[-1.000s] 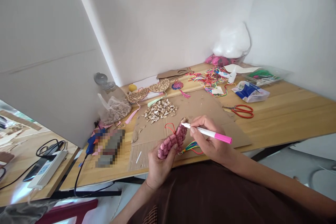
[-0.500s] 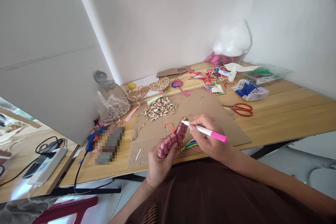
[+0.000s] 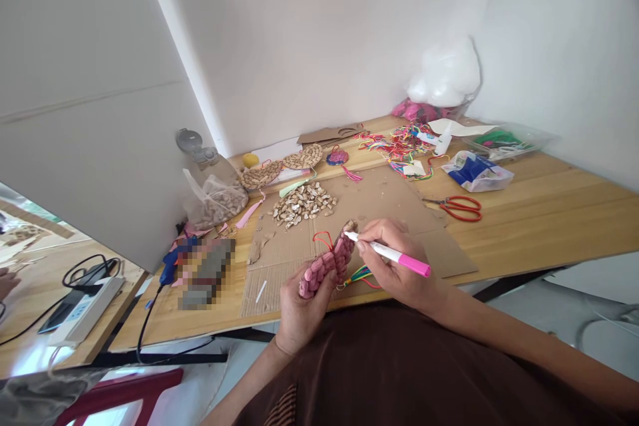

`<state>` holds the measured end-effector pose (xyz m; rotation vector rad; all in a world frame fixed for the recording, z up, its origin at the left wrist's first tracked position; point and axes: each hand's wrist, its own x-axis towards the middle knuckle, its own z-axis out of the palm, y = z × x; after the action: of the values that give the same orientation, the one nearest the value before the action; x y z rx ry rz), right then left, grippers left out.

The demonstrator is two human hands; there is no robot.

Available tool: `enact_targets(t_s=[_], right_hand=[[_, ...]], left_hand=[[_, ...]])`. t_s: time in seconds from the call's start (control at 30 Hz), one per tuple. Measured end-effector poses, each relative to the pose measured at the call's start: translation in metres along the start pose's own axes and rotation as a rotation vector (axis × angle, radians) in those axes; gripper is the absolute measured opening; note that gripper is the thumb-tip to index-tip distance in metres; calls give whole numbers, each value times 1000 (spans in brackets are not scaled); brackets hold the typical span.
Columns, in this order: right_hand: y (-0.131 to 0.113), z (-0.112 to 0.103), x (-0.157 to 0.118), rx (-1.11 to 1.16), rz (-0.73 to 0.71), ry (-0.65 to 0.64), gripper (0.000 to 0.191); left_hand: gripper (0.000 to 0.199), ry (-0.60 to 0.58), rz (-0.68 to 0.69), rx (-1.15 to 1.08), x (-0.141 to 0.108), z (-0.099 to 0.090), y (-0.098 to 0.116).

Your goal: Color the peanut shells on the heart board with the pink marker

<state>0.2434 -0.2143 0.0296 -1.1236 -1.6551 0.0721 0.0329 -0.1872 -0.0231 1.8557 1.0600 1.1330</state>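
My left hand (image 3: 303, 306) is closed on a pink butterfly-shaped ornament (image 3: 319, 273) covered in nut shells, holding it tilted above the cardboard. A red cord loop (image 3: 323, 238) rises from its middle, and a multicoloured tassel (image 3: 360, 274) hangs at its lower right. In my right hand (image 3: 394, 259) is a white marker pen (image 3: 387, 251) with a pink end. Its tip touches the upper right wing, where some shells at the top are still brown. Behind the ornament, a heap of peanut shells (image 3: 305, 205) lies on the cardboard sheet (image 3: 279, 263).
Red-handled scissors (image 3: 462, 208) lie to the right, near a blue-and-white packet (image 3: 472, 172). Coloured cords (image 3: 399, 143) and a white bottle (image 3: 443, 140) sit behind. At left are a bag of shells (image 3: 214, 200), a blue glue gun (image 3: 172, 263) and a power strip (image 3: 84, 313).
The view has shifted slightly. The marker tip stays at the upper right wing, and both hands keep their hold. Part of another person's hand now shows at the far left edge.
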Motion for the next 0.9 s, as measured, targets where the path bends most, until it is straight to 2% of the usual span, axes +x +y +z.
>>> enact_targets(t_s=[0.2,0.7,0.9], right_hand=[[1,0,0,-23,2,30,9],[0,-2,-1,-18,4,-2,10],[4,-4,-1,-27,28,45,8]], left_hand=[[21,0,5,17,1,-1,1],[20,5,20,47,0,-1,4],[22,1,4,33,1,-1,4]])
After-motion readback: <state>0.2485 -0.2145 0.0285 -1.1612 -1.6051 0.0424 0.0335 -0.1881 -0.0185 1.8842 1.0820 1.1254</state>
